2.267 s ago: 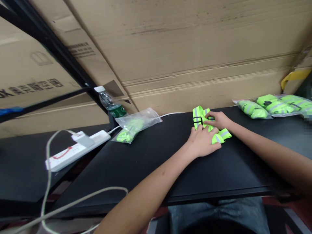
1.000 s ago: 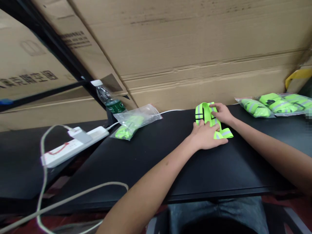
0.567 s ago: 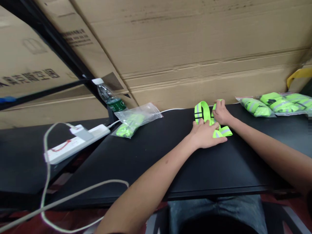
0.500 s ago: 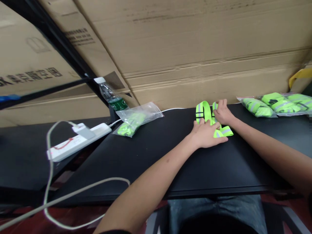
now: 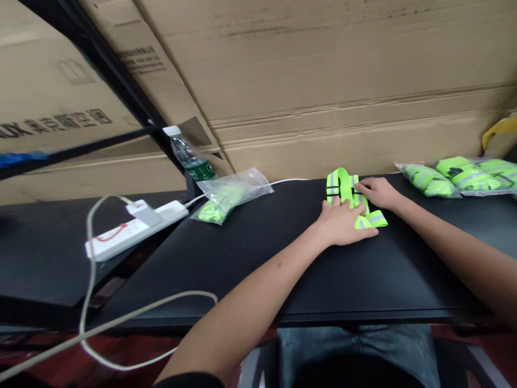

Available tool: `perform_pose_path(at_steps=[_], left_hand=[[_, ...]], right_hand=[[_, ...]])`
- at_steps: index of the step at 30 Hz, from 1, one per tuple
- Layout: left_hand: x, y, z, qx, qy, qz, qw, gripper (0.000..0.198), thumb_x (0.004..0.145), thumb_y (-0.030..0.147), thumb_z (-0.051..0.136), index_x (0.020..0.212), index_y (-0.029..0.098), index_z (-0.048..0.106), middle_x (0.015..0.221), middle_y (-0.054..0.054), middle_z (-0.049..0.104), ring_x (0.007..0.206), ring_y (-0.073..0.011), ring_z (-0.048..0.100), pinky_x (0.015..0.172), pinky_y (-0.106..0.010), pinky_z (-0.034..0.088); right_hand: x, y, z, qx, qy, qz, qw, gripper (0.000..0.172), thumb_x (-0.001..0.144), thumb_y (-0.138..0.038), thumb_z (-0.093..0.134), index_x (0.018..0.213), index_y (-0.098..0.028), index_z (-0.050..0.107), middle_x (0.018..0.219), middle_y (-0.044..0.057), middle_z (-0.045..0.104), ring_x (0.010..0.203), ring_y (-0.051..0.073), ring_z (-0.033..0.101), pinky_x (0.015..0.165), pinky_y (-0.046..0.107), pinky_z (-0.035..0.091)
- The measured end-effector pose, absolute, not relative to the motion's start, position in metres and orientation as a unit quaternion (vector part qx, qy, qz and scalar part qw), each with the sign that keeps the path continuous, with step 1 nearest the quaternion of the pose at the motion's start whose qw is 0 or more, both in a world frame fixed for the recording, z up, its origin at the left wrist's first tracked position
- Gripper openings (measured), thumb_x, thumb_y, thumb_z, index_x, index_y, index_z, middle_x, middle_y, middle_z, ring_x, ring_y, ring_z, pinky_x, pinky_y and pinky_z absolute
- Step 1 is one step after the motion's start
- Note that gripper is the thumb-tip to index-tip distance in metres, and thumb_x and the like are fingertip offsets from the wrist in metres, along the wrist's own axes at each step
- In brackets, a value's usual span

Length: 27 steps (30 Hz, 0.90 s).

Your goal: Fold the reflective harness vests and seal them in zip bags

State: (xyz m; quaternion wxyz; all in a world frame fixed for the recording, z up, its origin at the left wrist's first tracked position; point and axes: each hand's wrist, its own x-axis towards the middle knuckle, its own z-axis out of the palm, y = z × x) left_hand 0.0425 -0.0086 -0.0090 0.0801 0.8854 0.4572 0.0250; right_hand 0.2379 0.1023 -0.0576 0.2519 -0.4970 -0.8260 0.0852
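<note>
Right of centre in the frame lies one loose reflective strap (image 5: 342,186), on a black table (image 5: 283,269). It is neon green with grey stripes and thin black bands, folded over itself, and its far loop stands up. Two hands meet on it. The left hand (image 5: 343,223) lies flat with its fingers spread, pressing the near folds down. The right hand (image 5: 377,192) has its fingertips on the far part; whether they pinch it I cannot tell. One bagged strap (image 5: 226,194) lies at centre left, beside one water bottle (image 5: 191,159) and one power strip (image 5: 133,231). Three green bundles in clear bags (image 5: 428,180) sit at the right edge.
</note>
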Motion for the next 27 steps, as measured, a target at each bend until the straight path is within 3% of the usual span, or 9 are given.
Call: perform_pose_path(at_steps=[3,5,9,14,17,20,23,25,27], left_hand=[[0.043,-0.009,-0.008,0.886,0.457,0.021,0.078,0.064,0.086,0.078,0.039,0.122,0.029,0.058,0.131,-0.012,0.060,0.124,-0.0412,0.047,0.098,-0.060,0.037],[0.043,-0.009,-0.008,0.886,0.457,0.018,0.078,0.064,0.085,0.078,0.039,0.122,0.030,0.058,0.130,-0.012,0.060,0.123,-0.0412,0.047,0.098,-0.061,0.037],[0.043,-0.008,-0.009,0.885,0.458,0.018,0.078,0.067,0.085,0.079,0.037,0.125,0.029,0.057,0.134,-0.013,0.058,0.123,-0.0417,0.047,0.096,-0.061,0.038],[0.042,-0.008,-0.011,0.886,0.458,0.022,0.069,0.065,0.086,0.078,0.037,0.124,0.028,0.057,0.135,-0.013,0.058,0.124,-0.0422,0.047,0.097,-0.062,0.038],[0.042,-0.009,-0.010,0.884,0.461,0.023,0.068,0.066,0.086,0.078,0.038,0.123,0.028,0.057,0.132,-0.014,0.059,0.123,-0.0418,0.048,0.097,-0.061,0.039],[0.042,-0.009,-0.009,0.885,0.459,0.022,0.071,0.066,0.086,0.079,0.038,0.126,0.029,0.057,0.129,-0.013,0.060,0.122,-0.0415,0.048,0.096,-0.060,0.040],[0.041,-0.008,-0.009,0.886,0.458,0.022,0.072,0.068,0.087,0.079,0.037,0.130,0.028,0.055,0.132,-0.015,0.059,0.123,-0.0424,0.047,0.096,-0.061,0.039],[0.041,-0.008,-0.010,0.885,0.459,0.022,0.073,0.071,0.087,0.079,0.036,0.132,0.027,0.053,0.134,-0.016,0.058,0.124,-0.0432,0.046,0.097,-0.062,0.039],[0.040,-0.008,-0.011,0.885,0.459,0.026,0.074,0.072,0.088,0.079,0.036,0.135,0.027,0.051,0.135,-0.016,0.057,0.124,-0.0433,0.046,0.097,-0.063,0.038]], right_hand=[[0.244,0.092,-0.062,-0.462,-0.843,0.114,0.252,0.030,0.094,-0.038,0.045,0.108,-0.025,0.067,0.115,0.006,0.073,0.104,0.026,0.068,0.093,0.041,0.053],[0.246,0.091,-0.067,-0.460,-0.841,0.116,0.261,0.034,0.089,-0.029,0.050,0.120,-0.023,0.062,0.122,0.009,0.070,0.110,0.028,0.066,0.095,0.044,0.053],[0.242,0.093,-0.070,-0.473,-0.830,0.089,0.282,0.033,0.079,-0.023,0.057,0.111,-0.020,0.067,0.120,0.014,0.065,0.117,0.034,0.060,0.103,0.053,0.047],[0.244,0.078,-0.060,-0.472,-0.831,0.105,0.274,0.030,0.089,-0.034,0.054,0.110,-0.020,0.070,0.111,0.013,0.071,0.106,0.033,0.067,0.097,0.052,0.052],[0.255,0.063,-0.056,-0.463,-0.829,0.180,0.256,0.040,0.098,-0.051,0.043,0.116,-0.026,0.069,0.128,0.007,0.070,0.118,0.032,0.065,0.103,0.052,0.050],[0.267,0.051,-0.054,-0.455,-0.815,0.256,0.251,0.056,0.101,-0.062,0.028,0.120,-0.032,0.070,0.147,0.000,0.058,0.140,0.032,0.048,0.120,0.055,0.035],[0.268,0.036,-0.049,-0.437,-0.832,0.205,0.275,0.053,0.099,-0.061,0.036,0.130,-0.029,0.066,0.155,0.002,0.048,0.147,0.033,0.038,0.123,0.056,0.029],[0.263,0.023,-0.044,-0.397,-0.863,0.126,0.285,0.046,0.099,-0.053,0.044,0.130,-0.027,0.065,0.155,0.006,0.048,0.145,0.033,0.041,0.121,0.054,0.034],[0.260,0.009,-0.039,-0.351,-0.890,0.068,0.281,0.039,0.099,-0.045,0.046,0.124,-0.026,0.068,0.140,0.011,0.062,0.132,0.031,0.056,0.112,0.051,0.045]])
